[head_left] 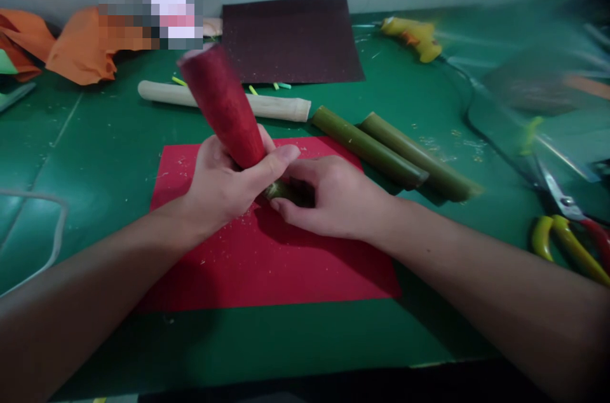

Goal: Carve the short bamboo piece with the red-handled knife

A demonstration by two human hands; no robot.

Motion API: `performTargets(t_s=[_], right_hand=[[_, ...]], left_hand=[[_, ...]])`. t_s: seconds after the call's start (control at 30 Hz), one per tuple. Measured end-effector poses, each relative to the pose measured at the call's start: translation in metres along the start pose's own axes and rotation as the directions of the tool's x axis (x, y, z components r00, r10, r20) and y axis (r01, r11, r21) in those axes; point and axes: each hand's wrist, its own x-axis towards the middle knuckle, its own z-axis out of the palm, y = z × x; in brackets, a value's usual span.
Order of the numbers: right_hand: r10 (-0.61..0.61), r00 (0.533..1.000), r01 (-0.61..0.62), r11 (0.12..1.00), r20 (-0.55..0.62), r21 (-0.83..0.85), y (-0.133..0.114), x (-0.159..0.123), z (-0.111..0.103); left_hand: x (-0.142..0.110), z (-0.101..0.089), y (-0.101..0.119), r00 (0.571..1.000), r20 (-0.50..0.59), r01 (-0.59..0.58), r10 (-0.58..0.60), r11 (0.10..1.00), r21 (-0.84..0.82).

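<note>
My left hand [223, 184] is wrapped round a red cylinder [223, 104], which stands tilted up and to the left; its material is unclear. Close beside it, my right hand [333, 193] pinches a green bamboo piece [294, 193], mostly hidden by the fingers. The bamboo's pale end lies just under my left thumb; I cannot tell whether it touches the cylinder. Both hands are above a red sheet [286, 269] strewn with small pale shavings. Past my right hand lie two green bamboo lengths, a nearer one [366, 145] and a farther one [424, 158].
A pale bamboo stick [281, 107] and a dark sheet [290, 40] lie farther back on the green table [305, 339]. At back right is a yellow glue gun [414, 37] with its cord. Scissors [567, 203] lie at right, crumpled orange paper [86, 50] at back left.
</note>
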Motion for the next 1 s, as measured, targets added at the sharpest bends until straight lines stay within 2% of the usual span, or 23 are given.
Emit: performTargets(t_s=[0.1, 0.2, 0.47, 0.57, 0.7, 0.87, 1.0], right_hand=[[-0.029, 0.999, 0.029, 0.999, 0.013, -0.013, 0.001, -0.001, -0.002], [-0.042, 0.999, 0.043, 0.994, 0.014, -0.098, 0.0, -0.002, -0.005], [-0.114, 0.993, 0.1, 0.934, -0.021, -0.344, -0.005, -0.005, -0.005], [-0.091, 0.996, 0.082, 0.913, -0.002, -0.4, -0.005, -0.005, -0.006], [-0.035, 0.998, 0.049, 0.916, 0.043, -0.398, -0.006, -0.002, -0.009], [-0.059, 0.998, 0.062, 0.945, 0.02, -0.322, -0.003, -0.002, -0.011], [-0.096, 0.995, 0.086, 0.965, -0.027, -0.247, 0.001, -0.002, -0.01]], left_hand=[[0.001, -0.001, 0.002, 0.994, 0.106, 0.0, -0.005, 0.999, 0.041], [0.001, -0.002, 0.002, 0.988, 0.151, -0.027, 0.014, 0.996, 0.086], [-0.003, -0.002, -0.002, 0.987, 0.163, -0.023, 0.005, 0.993, 0.112], [-0.002, 0.0, -0.003, 0.994, 0.112, -0.012, 0.001, 0.994, 0.105], [0.002, 0.001, -0.002, 0.999, -0.003, 0.039, -0.039, 0.998, 0.048], [0.004, -0.001, 0.003, 0.991, 0.111, 0.077, -0.078, 0.997, 0.011], [0.004, 0.0, 0.005, 0.983, 0.167, 0.066, -0.073, 0.997, 0.046]])
